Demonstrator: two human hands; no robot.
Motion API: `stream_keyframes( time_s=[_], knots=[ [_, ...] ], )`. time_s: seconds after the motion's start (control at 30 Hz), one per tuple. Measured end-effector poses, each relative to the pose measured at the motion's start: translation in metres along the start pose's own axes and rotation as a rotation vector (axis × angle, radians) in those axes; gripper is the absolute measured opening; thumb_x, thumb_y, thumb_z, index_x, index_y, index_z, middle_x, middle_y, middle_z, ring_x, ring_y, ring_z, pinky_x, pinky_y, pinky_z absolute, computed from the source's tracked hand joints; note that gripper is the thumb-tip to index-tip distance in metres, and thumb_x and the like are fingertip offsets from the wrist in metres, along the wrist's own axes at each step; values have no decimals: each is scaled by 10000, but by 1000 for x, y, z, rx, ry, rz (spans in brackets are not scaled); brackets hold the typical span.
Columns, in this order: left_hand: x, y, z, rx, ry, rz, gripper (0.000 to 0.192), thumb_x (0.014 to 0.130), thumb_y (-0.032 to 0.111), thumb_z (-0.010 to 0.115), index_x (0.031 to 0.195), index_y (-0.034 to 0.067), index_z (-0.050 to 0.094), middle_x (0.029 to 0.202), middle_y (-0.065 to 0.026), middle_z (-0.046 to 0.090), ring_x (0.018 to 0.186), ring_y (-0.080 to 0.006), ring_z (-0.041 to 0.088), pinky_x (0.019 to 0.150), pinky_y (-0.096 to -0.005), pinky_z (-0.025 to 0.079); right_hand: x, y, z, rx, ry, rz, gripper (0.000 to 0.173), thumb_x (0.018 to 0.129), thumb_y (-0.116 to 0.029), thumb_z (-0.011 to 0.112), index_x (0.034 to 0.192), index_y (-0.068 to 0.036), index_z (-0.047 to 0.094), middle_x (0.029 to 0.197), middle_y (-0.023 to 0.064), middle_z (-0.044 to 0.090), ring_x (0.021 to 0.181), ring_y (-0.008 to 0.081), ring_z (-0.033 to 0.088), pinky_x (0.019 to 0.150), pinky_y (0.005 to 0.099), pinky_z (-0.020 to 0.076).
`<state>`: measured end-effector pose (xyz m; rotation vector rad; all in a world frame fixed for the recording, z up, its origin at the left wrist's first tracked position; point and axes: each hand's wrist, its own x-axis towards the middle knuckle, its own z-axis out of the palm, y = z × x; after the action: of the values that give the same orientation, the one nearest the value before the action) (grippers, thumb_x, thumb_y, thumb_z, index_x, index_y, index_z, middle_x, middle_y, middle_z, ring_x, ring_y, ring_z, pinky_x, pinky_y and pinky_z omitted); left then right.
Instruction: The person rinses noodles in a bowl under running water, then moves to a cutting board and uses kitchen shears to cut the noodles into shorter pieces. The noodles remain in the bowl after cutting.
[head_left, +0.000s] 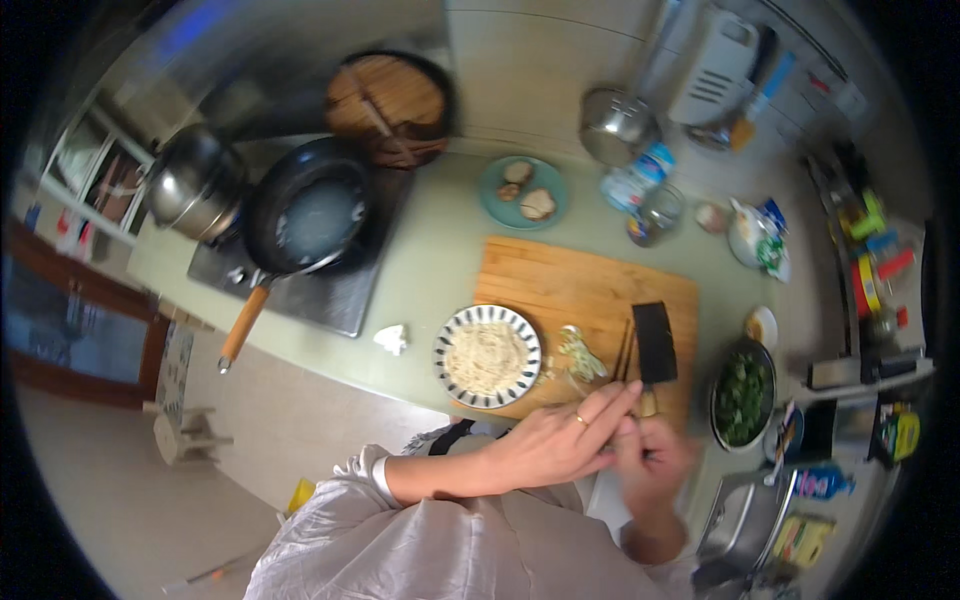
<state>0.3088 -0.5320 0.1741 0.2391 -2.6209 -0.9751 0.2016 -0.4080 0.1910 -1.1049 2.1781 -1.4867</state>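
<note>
My left hand and my right hand meet near the front edge of a wooden cutting board. The fingers overlap, and whatever may be between them is hidden. Just beyond them on the board lie a cleaver with a dark blade, a pair of dark chopsticks and a small heap of chopped pale-green vegetable. A patterned bowl of noodles stands at the board's left front corner.
A wok holding cloudy liquid sits on the stove beside a steel pot. Behind the board is a green plate with several food pieces. To the right are a bowl of leafy greens and a sink.
</note>
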Motion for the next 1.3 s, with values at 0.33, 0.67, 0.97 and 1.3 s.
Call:
stream_keyframes(
  time_s=[0.33,0.67,0.97,1.3],
  knots=[
    [-76,-83,15,-1215,300,-466,294,1030,199,324,1091,-28,501,830,-49,582,574,-67,361,540,-217,362,-8,68,90,541,-887,316,185,973,-147,488,932,-7,601,673,11,538,572,80,473,550,216,391],
    [-159,-200,64,-234,537,-776,540,944,226,535,1410,49,329,1135,-102,518,817,-144,577,638,-247,491,27,141,114,-388,-488,88,293,925,-94,483,1199,-82,589,633,118,584,639,267,626,583,385,480],
    [-136,-192,67,-1289,508,-1065,527,1012,308,355,1486,177,165,1320,-138,465,755,-230,676,592,-289,592,-14,127,121,-687,-724,-187,521,778,2,515,1290,-92,538,711,156,596,596,345,603,563,438,489],
    [-131,-186,66,-1345,568,-1086,512,1013,290,353,1475,145,185,1334,-157,452,778,-280,683,602,-326,608,-19,130,127,-918,-881,-391,538,801,-103,540,1328,-14,472,756,122,609,612,262,635,533,385,513]
  ],
)
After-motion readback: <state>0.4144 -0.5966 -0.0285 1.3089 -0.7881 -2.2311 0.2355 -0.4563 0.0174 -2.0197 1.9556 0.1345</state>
